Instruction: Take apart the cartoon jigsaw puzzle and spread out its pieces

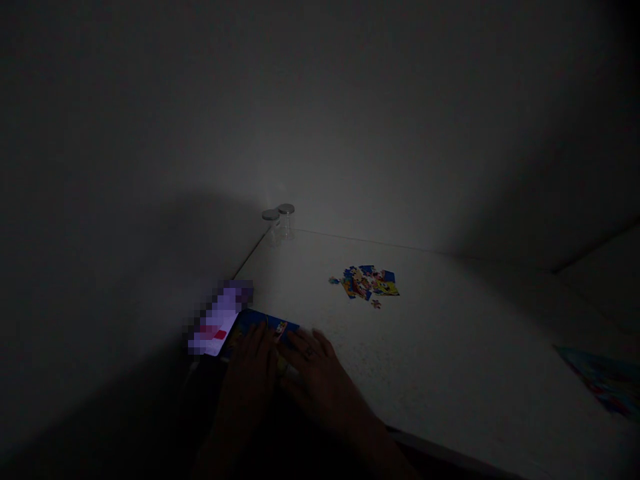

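A flat blue jigsaw-like picture (260,318) lies at the near left of the white table, and I cannot tell in this dim light whether it is a joined puzzle or a board. My left hand (253,353) rests on it with fingers stretched out. Beside it, my right hand (316,365), with a ring on one finger, lies across the picture's right part, fingers extended too. Both hands and forearms cover much of the picture. Farther off, a cluster of colourful jigsaw pieces (367,283) sits on the table, some overlapping or joined, with single pieces at its edges.
Two clear jars (286,223) with metal lids stand in the far left corner by the walls. A lit phone-like screen (217,327), pixelated, leans at the left edge. At the right lies a colourful picture sheet (605,380). The white table (450,353) meets the wall behind.
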Motion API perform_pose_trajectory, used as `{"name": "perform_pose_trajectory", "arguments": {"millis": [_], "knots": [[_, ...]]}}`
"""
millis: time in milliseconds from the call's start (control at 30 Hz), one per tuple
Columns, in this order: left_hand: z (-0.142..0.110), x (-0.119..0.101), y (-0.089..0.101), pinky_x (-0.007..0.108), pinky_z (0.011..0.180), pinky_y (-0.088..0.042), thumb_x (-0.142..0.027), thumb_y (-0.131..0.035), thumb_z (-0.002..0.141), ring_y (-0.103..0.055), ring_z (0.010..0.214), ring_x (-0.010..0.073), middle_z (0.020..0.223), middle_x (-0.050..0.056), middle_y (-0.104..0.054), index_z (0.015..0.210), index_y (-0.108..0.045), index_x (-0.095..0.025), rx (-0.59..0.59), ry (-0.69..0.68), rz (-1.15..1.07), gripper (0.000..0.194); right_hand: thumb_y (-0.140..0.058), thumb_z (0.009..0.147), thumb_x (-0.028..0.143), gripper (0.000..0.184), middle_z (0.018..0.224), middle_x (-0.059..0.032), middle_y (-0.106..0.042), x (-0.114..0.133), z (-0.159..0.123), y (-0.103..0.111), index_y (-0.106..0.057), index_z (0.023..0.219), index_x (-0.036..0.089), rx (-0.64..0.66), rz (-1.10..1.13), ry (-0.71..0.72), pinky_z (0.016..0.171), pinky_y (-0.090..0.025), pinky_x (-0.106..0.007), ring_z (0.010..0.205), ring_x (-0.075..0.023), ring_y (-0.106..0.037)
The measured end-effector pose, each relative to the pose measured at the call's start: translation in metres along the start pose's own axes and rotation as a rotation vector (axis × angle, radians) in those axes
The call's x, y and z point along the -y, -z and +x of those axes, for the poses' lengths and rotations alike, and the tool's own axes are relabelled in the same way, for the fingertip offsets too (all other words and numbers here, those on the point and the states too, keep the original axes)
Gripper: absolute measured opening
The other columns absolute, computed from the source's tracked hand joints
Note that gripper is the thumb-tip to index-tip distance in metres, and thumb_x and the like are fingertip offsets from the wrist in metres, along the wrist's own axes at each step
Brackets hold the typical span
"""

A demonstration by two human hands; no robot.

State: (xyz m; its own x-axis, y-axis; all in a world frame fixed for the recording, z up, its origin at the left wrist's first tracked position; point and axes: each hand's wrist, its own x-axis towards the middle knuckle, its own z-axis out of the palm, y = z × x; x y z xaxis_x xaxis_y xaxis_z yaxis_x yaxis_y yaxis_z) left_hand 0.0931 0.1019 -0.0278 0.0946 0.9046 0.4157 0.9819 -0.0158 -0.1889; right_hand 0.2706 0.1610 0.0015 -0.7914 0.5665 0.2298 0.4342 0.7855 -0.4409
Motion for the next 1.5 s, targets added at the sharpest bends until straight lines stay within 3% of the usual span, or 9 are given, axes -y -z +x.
{"name": "perform_pose_trajectory", "arguments": {"millis": [267,533,733,833,1000,1200,1367,1433,1500], "knots": [[-0.001,0.003,-0.005,0.047,0.097,-0.050,-0.016,-0.028,0.094,-0.056,0.121,0.0277,0.129,0.014,-0.062,0.122,-0.060,-0.012,-0.057,0.016,0.029,0.042,-0.047,0.096,0.047,0.056,0.149,-0.0054,-0.042,-0.004,-0.006,0.000,-0.033,0.148,0.029,0.013,0.013,0.028,0.117,-0.024,-0.054,0.139,-0.0254,-0.034],[-0.006,0.010,-0.018,0.049,0.098,-0.045,-0.009,-0.024,0.089,-0.057,0.119,0.0318,0.128,0.020,-0.060,0.117,-0.060,-0.006,-0.143,-0.103,0.166,0.046,-0.050,0.095,0.049,0.056,0.154,-0.0053,-0.032,-0.007,-0.009,0.000,-0.038,0.145,0.028,0.086,0.024,0.026,0.118,-0.015,-0.054,0.144,-0.0288,-0.022],[-0.004,0.017,-0.029,0.048,0.095,-0.046,-0.010,-0.029,0.086,-0.056,0.119,0.0327,0.125,0.020,-0.062,0.116,-0.061,-0.007,-0.158,-0.113,0.126,0.044,-0.053,0.093,0.048,0.056,0.154,-0.0056,-0.032,-0.013,-0.022,0.020,-0.041,0.144,0.026,0.099,0.085,0.053,0.119,-0.019,-0.046,0.143,-0.0250,-0.025],[-0.004,0.024,-0.040,0.048,0.099,-0.045,-0.009,-0.030,0.085,-0.052,0.124,0.0314,0.127,0.019,-0.061,0.121,-0.058,-0.009,-0.111,-0.097,0.044,0.046,-0.054,0.093,0.044,0.054,0.152,-0.0078,-0.037,-0.040,-0.038,0.036,-0.044,0.142,0.024,0.041,0.066,0.006,0.116,-0.028,-0.043,0.141,-0.0230,-0.029],[-0.003,0.047,-0.060,0.047,0.103,-0.045,-0.015,-0.034,0.087,-0.047,0.130,0.0300,0.136,0.014,-0.056,0.131,-0.054,-0.014,-0.028,-0.121,-0.038,0.048,-0.053,0.093,0.038,0.050,0.149,-0.0147,-0.040,-0.120,-0.072,0.059,-0.046,0.139,0.020,-0.197,-0.113,-0.147,0.108,-0.039,-0.049,0.137,-0.0287,-0.037],[-0.007,0.069,-0.072,0.040,0.098,-0.050,-0.020,-0.032,0.090,-0.053,0.125,0.0249,0.135,0.011,-0.057,0.133,-0.053,-0.016,-0.015,-0.078,-0.117,0.047,-0.059,0.084,0.055,0.074,0.152,-0.0202,-0.032,-0.199,-0.070,0.076,-0.037,0.144,0.017,-0.281,-0.258,-0.316,0.109,-0.034,-0.054,0.139,-0.0355,-0.031],[0.005,0.038,-0.041,0.050,0.104,-0.043,-0.022,-0.028,0.093,-0.047,0.130,0.0286,0.136,0.013,-0.056,0.125,-0.059,-0.017,-0.034,-0.003,-0.123,0.045,-0.061,0.074,0.070,0.097,0.154,-0.0223,-0.026,-0.224,-0.039,0.082,-0.031,0.148,0.016,-0.238,-0.257,-0.409,0.111,-0.028,-0.054,0.142,-0.0383,-0.024],[0.029,0.007,-0.020,0.051,0.100,-0.046,-0.027,-0.033,0.094,-0.051,0.127,0.0281,0.141,0.011,-0.051,0.134,-0.051,-0.024,-0.018,0.020,-0.163,0.044,-0.062,0.073,0.070,0.095,0.153,-0.0213,-0.030,-0.229,-0.029,0.084,-0.035,0.147,0.017,-0.227,-0.260,-0.393,0.111,-0.026,-0.054,0.141,-0.0381,-0.026],[0.067,-0.031,-0.004,0.047,0.103,-0.044,-0.031,-0.033,0.096,-0.048,0.130,0.0245,0.146,0.007,-0.046,0.141,-0.042,-0.029,0.035,-0.091,-0.277,0.046,-0.062,0.075,0.068,0.085,0.149,-0.0186,-0.038,-0.233,-0.024,0.087,-0.043,0.143,0.020,-0.230,-0.261,-0.365,0.111,-0.025,-0.055,0.138,-0.0368,-0.032]]}}
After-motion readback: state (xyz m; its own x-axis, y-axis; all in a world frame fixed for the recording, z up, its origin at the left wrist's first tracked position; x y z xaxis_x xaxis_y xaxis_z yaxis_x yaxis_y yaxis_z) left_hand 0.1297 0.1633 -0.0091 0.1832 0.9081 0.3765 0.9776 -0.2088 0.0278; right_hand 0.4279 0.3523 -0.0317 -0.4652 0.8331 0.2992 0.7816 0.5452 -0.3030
